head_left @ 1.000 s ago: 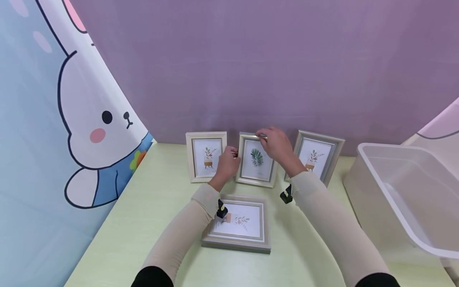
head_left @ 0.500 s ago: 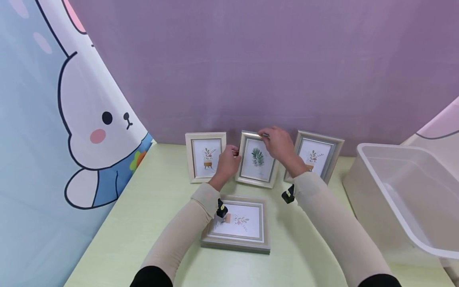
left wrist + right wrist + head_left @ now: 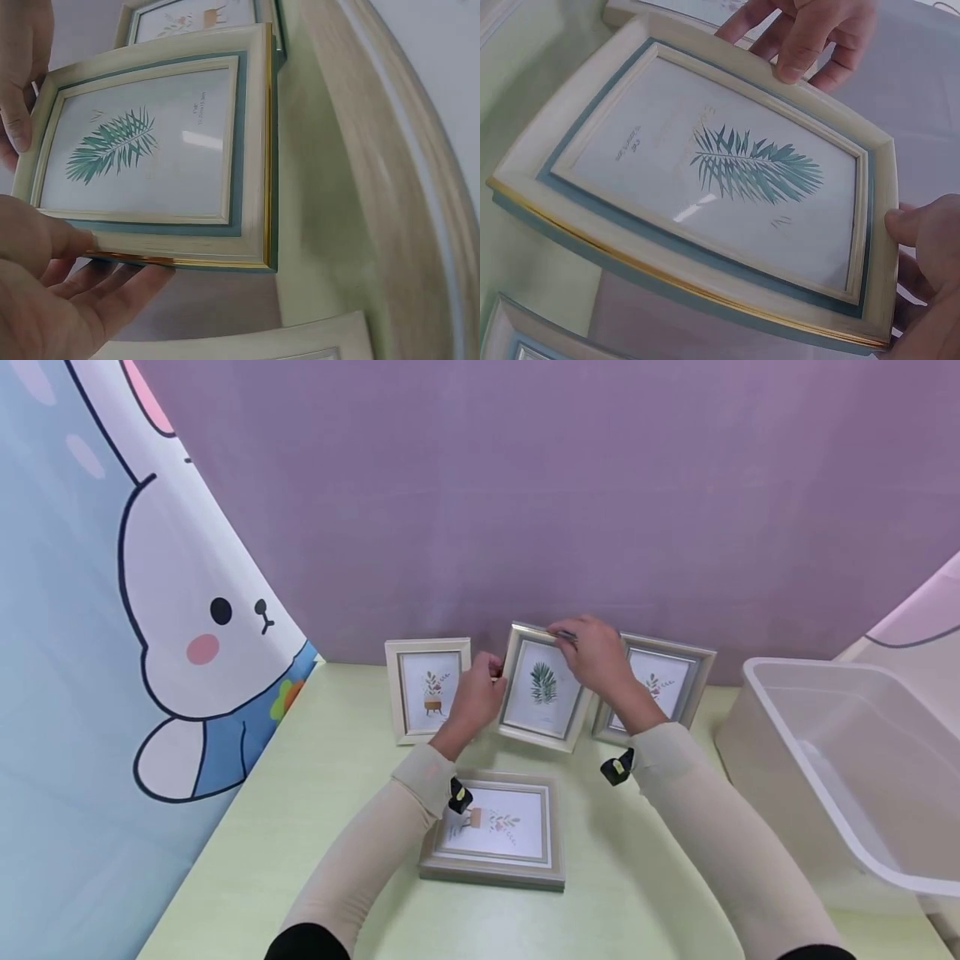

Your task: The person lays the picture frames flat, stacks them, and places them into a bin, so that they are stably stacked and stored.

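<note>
A cream picture frame with a green leaf print (image 3: pixel 543 689) stands tilted in the middle of the head view. My left hand (image 3: pixel 478 695) grips its left edge, the thumb on the front and fingers behind, as the left wrist view shows. Its top right edge is pinched by my right hand (image 3: pixel 596 660), whose thumb (image 3: pixel 906 225) lies on the frame's front. Left of it stands a cream frame with a potted plant print (image 3: pixel 432 689). Another plant-print frame, grey-silver (image 3: pixel 693 681), leans at the right, partly hidden by my right hand and wrist.
Nearer me lies a stack of frames (image 3: pixel 555 827), the top one face up with a plant print. A whitish plastic bin (image 3: pixel 795 768) stands at the right. Behind the pale green table (image 3: pixel 315 827) hangs a purple cloth (image 3: pixel 562 510); a rabbit-printed cloth (image 3: pixel 176 635) hangs at left.
The leaf-print frame has tilted clockwise and risen slightly at its upper edge, with both hands staying on it. My right hand has shifted a little right and up. The other frames stay put.
</note>
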The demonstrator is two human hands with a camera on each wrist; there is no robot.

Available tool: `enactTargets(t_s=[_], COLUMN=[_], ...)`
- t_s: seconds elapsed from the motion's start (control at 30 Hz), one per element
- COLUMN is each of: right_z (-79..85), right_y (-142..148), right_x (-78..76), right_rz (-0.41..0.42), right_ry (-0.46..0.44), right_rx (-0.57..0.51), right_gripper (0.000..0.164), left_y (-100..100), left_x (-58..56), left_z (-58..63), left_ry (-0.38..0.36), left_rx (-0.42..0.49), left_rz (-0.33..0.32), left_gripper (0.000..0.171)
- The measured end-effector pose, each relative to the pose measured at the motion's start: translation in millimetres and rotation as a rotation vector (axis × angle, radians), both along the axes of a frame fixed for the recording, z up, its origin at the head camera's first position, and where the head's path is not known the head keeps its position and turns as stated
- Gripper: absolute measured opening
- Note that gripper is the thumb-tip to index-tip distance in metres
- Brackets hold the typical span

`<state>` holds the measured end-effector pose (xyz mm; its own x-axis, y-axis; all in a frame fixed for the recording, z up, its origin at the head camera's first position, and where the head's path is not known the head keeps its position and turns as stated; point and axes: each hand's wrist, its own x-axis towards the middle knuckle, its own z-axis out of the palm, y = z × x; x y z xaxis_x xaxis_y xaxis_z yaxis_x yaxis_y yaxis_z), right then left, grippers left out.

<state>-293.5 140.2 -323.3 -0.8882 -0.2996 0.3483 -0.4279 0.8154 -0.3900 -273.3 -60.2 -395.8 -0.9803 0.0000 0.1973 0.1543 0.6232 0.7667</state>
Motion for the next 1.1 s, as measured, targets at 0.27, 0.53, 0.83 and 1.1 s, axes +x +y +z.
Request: enactTargets(t_s=[0.27, 0.53, 0.83, 1.1], right_z=[7.2, 8.2, 9.6, 12.5], right_y=[7, 16, 21, 24], right_x=[8.1, 17.3, 25.8, 32.6], right_rz=[0.008, -0.004, 0.030, 0.067], right_ry=[-0.031, -0.072, -0.016, 0.005], right_rx=[-0.044, -0.079, -0.107, -0.133], right_gripper=[0.026, 0.028, 0.027, 0.030], left_y=[-3, -7, -8, -9], left_x=[7.7, 15.8, 20.6, 25.3], left_z=[16.5, 28.3, 36.9, 45.1], left_ry=[0.053, 0.098, 0.134, 0.198], left_rx=[-0.068, -0.109, -0.130, -0.178], left_rz=[0.001, -0.044, -0.072, -0.075], left_gripper=[0.021, 0.020, 0.018, 0.016])
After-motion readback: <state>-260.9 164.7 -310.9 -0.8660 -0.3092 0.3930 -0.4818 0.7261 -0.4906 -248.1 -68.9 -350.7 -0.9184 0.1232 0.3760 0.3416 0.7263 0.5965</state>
